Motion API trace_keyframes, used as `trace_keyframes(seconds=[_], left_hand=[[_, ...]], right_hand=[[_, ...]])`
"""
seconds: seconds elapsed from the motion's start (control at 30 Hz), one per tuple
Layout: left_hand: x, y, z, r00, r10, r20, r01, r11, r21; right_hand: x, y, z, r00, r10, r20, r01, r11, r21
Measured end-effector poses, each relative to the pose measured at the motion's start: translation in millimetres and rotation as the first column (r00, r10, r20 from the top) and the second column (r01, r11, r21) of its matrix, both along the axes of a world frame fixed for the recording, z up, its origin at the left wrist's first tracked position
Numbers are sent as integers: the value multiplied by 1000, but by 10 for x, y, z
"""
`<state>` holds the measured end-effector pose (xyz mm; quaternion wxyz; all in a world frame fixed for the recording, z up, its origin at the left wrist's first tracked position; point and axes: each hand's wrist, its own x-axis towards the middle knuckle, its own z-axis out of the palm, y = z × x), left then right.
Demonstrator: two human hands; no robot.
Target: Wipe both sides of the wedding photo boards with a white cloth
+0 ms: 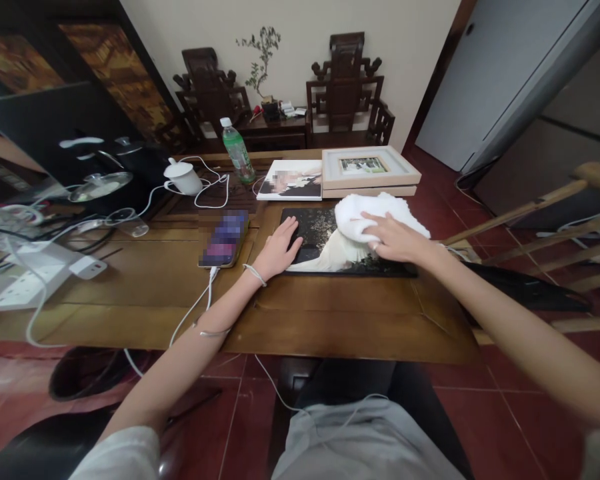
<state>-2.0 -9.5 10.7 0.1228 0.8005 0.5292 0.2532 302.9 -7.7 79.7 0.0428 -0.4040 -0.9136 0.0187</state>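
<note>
A dark photo panel [310, 233] showing a long white gown lies flat on the wooden table before me. My left hand [281, 247] rests flat on the panel's left edge, fingers stretched out, holding nothing. Toward the panel's right side, my right hand [393, 237] presses down on a bunched white cloth [353, 212], gripping it against the picture. The cloth covers the panel's upper right part, so what is printed there is hidden.
Behind the panel lie a white photo album [290, 190] and stacked pale wooden frames [405, 175]. Leftward are a charging phone [225, 240], a green-labelled bottle [237, 152], a lidded white cup [183, 177], a power strip [27, 277] and loose cables. A wooden chair [525, 213] stands right.
</note>
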Motion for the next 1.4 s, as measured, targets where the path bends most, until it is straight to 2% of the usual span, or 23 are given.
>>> trace_keyframes(seconds=[0.17,0.27,0.33,0.43,0.53,0.63,0.7,0.77,0.87,1.0,1.1,1.2,1.3,1.4], left_hand=[[-13,5,3,1000,-13,-1,13,1000,-6],[-18,8,1,1000,-11,3,11,1000,-9],[-16,7,0,1000,-8,3,8,1000,-11],[-1,-3,11,1000,-3,-1,3,1000,-12],[26,-16,32,1000,7,-14,-7,1000,-19],[51,-22,46,999,17,-27,-18,1000,-25],[59,-20,45,999,20,-25,-20,1000,-21],[59,-15,40,1000,18,-21,-19,1000,-15],[52,-11,36,1000,15,-22,-16,1000,-16],[42,-15,38,1000,13,-29,-14,1000,-26],[31,-12,31,1000,3,-23,-4,1000,-16],[17,-3,20,1000,-10,-17,10,1000,-1],[10,4,16,1000,-16,-16,16,1000,2],[18,3,22,1000,-8,-18,8,1000,-1]], right_hand=[[-32,438,115,992,-129,-10,129,992,14],[-28,501,156,982,-179,-53,180,983,20],[-7,431,139,979,-192,-63,193,981,9],[37,120,53,986,-145,-82,146,989,7],[66,-389,-38,992,-52,-118,55,998,26],[56,-881,-75,987,47,-155,-49,999,-9],[24,-1072,-71,981,98,-165,-105,994,-36],[-31,-1107,-56,979,124,-163,-135,989,-58],[-149,-893,-42,984,103,-143,-115,990,-79],[-327,-331,-26,994,22,-105,-27,999,-48],[-429,88,51,996,-29,-85,27,999,-26],[-488,382,166,993,-98,-70,97,995,-30],[-522,503,223,988,-124,-90,124,992,-6],[-547,408,172,987,-136,-90,136,991,-8]])
